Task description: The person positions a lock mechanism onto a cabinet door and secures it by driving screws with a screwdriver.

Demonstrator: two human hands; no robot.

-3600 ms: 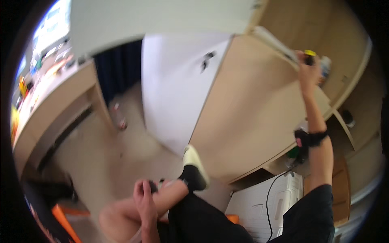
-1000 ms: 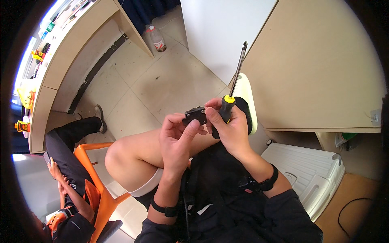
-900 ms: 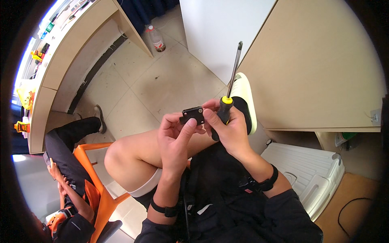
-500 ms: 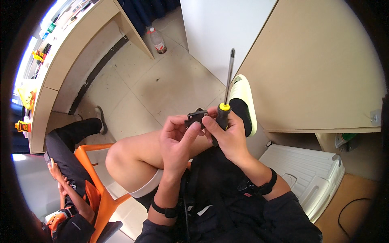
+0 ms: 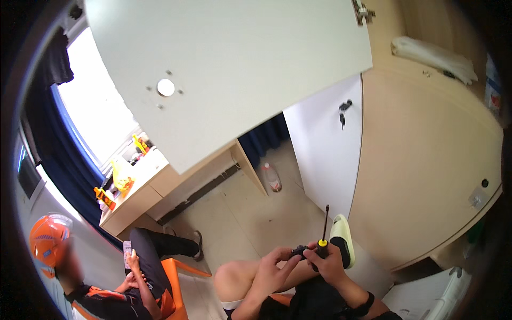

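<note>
In front of my lap, my left hand (image 5: 275, 271) pinches a small black cabinet lock (image 5: 298, 250) between thumb and fingers. My right hand (image 5: 329, 264) is closed around a screwdriver (image 5: 322, 245) with a black and yellow handle. Its dark shaft points up, away from the lock. The right fingertips are close beside the lock; whether they touch it I cannot tell. Above hangs an open white cabinet door (image 5: 240, 69) with a round hole (image 5: 165, 87) and small holes around it. Farther down, another white door (image 5: 328, 144) carries a black lock with keys (image 5: 343, 113).
At left, a person in an orange helmet (image 5: 50, 242) sits on an orange chair (image 5: 173, 282) holding a phone (image 5: 127, 255). A bottle (image 5: 272, 178) stands on the floor by the desk (image 5: 160, 184). A white suitcase (image 5: 426, 293) lies lower right.
My view has tilted up, so the open door, its hole and the keyed lock now show. Both hands appear lower in the picture, with the lock and screwdriver still held.
</note>
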